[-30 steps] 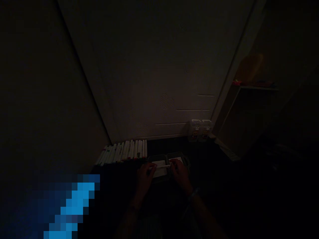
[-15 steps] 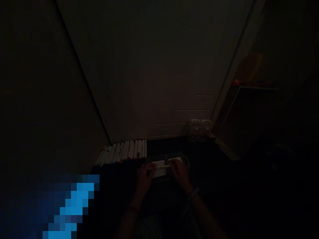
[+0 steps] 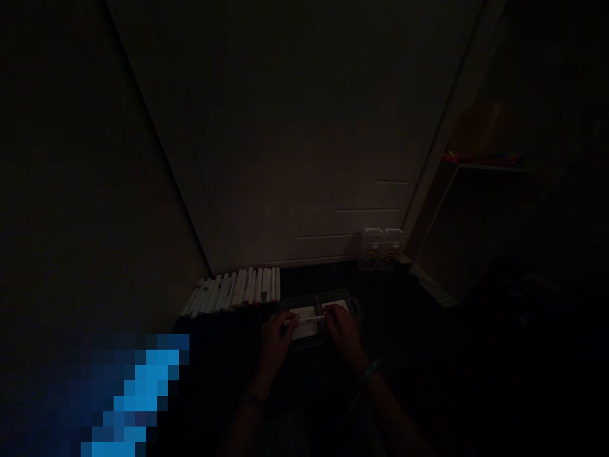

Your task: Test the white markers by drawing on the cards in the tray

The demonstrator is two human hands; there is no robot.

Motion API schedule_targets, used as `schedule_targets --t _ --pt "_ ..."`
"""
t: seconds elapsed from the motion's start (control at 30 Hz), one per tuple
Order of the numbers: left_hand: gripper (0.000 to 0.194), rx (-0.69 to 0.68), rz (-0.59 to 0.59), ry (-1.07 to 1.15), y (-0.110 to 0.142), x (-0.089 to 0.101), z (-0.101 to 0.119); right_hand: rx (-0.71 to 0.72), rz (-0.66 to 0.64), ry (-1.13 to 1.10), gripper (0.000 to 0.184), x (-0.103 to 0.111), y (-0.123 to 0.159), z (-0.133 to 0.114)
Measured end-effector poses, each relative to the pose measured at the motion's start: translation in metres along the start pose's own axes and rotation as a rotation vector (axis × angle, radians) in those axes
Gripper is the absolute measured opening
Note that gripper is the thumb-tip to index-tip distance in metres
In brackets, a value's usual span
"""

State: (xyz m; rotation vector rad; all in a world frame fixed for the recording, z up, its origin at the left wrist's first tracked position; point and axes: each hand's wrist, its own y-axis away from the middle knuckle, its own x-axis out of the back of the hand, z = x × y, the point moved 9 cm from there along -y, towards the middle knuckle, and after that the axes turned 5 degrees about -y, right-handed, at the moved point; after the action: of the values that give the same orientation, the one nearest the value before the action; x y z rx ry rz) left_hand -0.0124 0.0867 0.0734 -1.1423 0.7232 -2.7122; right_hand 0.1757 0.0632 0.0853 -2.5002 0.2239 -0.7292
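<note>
In very dim light, a slim white marker (image 3: 311, 318) is held level between my two hands. My left hand (image 3: 276, 335) pinches its left end, and the fingers of my right hand (image 3: 343, 331) are closed on its right end. Beneath them lies an open, clear plastic case (image 3: 356, 307) with two halves. A pale, flat insert (image 3: 304, 329) shows in the left half, and another pale patch lies in the right half, partly covered by my right hand. Too little light reaches the marker to read any print or tell its colour.
Many white markers (image 3: 238, 291) lie side by side in a row at the left, near the panel. Two clear plastic containers with labels (image 3: 380, 251) stand against the panel (image 3: 314, 146). A low shelf unit (image 3: 492, 167) is at the right. A blurred blue patch (image 3: 147, 387) fills the lower left.
Both hands stay almost still on the marker over the case. The view shifts only very slightly and the brightness varies a little.
</note>
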Motion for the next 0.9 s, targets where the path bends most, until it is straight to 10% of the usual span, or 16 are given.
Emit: schedule_targets --t 0.9 --pt "0.025 0.028 0.008 0.008 0.0000 0.0000 -0.0041 0.028 0.009 -0.003 0.021 0.0012 0.0002 -0.0035"
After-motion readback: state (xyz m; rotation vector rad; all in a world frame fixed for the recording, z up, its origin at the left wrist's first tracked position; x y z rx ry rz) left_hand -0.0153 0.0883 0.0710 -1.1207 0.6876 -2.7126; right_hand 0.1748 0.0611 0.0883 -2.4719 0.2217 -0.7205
